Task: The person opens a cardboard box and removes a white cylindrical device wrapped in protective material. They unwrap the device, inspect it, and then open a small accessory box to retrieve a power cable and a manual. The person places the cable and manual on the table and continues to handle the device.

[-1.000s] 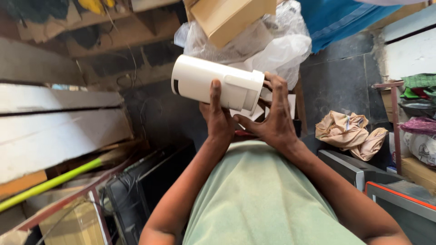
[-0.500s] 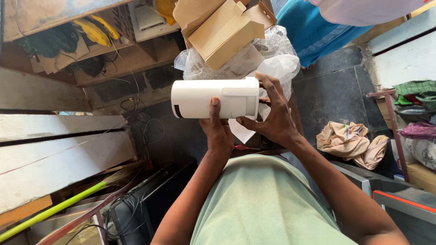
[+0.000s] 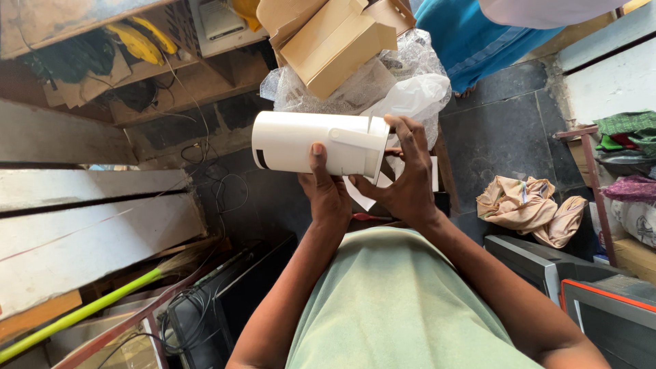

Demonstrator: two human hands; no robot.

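Note:
I hold a white cylindrical device sideways in front of my chest, its long axis running left to right. My left hand grips it from underneath, thumb pressed up against its side. My right hand wraps around its right end, fingers curled over the rim. A dark band shows at the cylinder's left end. Behind my right hand lies a white sheet of paper.
An open cardboard box rests on bubble wrap and a white plastic bag just beyond the device. Wooden shelves stand to the left, a green-handled broom below them. Crumpled beige cloth lies on the dark floor at right.
The cylinder has turned from a tilt to nearly level and sits a little lower in view. My right hand has shifted onto its right end. The camera view has moved downward.

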